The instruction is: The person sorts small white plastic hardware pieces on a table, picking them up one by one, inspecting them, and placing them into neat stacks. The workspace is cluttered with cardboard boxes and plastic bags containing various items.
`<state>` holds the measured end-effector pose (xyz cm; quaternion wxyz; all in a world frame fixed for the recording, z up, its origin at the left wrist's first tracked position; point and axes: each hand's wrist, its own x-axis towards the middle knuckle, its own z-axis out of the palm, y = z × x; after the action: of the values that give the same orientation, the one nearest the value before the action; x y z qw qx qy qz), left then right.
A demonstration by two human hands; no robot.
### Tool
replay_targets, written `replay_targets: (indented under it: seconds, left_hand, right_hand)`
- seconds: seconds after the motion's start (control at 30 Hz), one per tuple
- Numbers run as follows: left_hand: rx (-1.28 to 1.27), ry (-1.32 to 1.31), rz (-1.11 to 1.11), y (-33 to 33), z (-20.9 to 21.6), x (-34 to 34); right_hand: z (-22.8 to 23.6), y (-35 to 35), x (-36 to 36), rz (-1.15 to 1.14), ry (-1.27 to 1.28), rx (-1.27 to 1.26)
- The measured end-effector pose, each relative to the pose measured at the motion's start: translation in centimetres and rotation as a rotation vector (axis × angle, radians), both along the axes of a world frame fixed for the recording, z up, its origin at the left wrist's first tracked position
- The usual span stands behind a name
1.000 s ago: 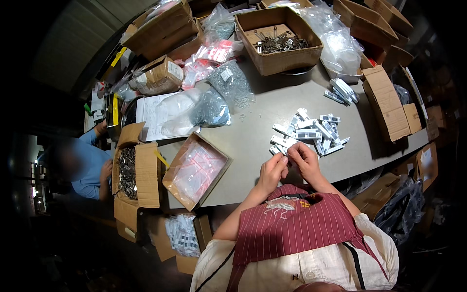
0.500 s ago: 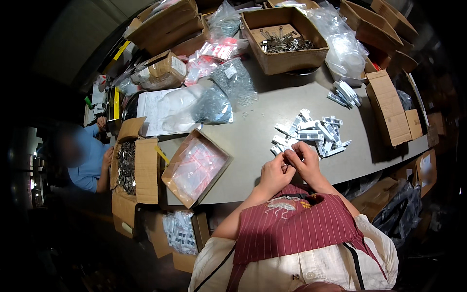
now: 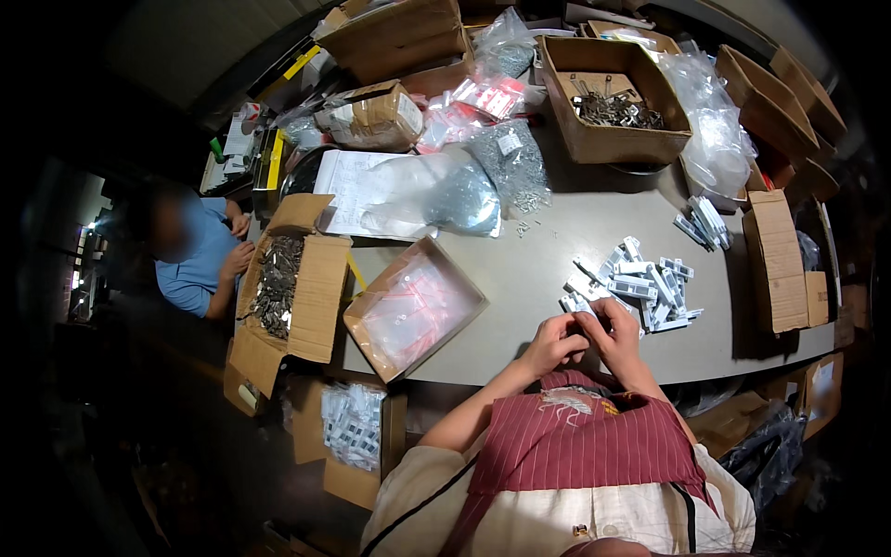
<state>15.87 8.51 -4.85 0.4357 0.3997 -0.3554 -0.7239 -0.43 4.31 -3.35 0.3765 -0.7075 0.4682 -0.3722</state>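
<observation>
Close to the table's near edge, my left hand [image 3: 554, 343] and my right hand [image 3: 613, 334] meet fingertip to fingertip. Both have curled, pinching fingers, and whatever is between them is too small or hidden to make out. Just beyond the fingertips a white plastic piece [image 3: 577, 304] shows, lying by or touching them; I cannot tell which. A loose heap of white and grey narrow plastic parts [image 3: 661, 288] spreads right behind my hands. Farther back to the right lies a smaller bunch of similar parts [image 3: 707, 223].
Left of my hands sits an open carton of clear, red-lined bags [image 3: 408, 316]. Beyond it are a carton of metal pieces [image 3: 278, 288], a bag of screws [image 3: 510, 158] and papers [image 3: 348, 186]. A metal-clip box [image 3: 613, 139] stands behind. A person in blue [image 3: 190, 260] is at far left.
The whole view has swung, so the table and boxes sit farther right in the picture. My hands stay pinched together beside the heap, with only slight finger movement.
</observation>
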Motion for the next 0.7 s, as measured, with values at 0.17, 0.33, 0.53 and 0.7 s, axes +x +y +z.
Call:
replay_targets:
  seconds: [0.17,0.33,0.53,0.7]
  left_hand:
    - [0.117,0.224,0.012,1.0,0.7,2.7]
    - [-0.155,0.058,0.699,-3.3,7.7,13.5]
    - [-0.572,-0.791,0.837,-9.5,12.4,29.5]
    - [-0.228,-0.746,0.419,-14.3,8.3,34.1]
  right_hand:
    - [-1.3,-0.2,-0.5,0.030,-0.270,0.474]
    - [-2.9,-1.2,-2.1,-0.065,-0.503,0.499]
    - [-2.5,-1.0,-1.8,-0.140,-0.504,0.512]
    - [-2.5,-0.5,-1.8,-0.144,-0.516,0.556]
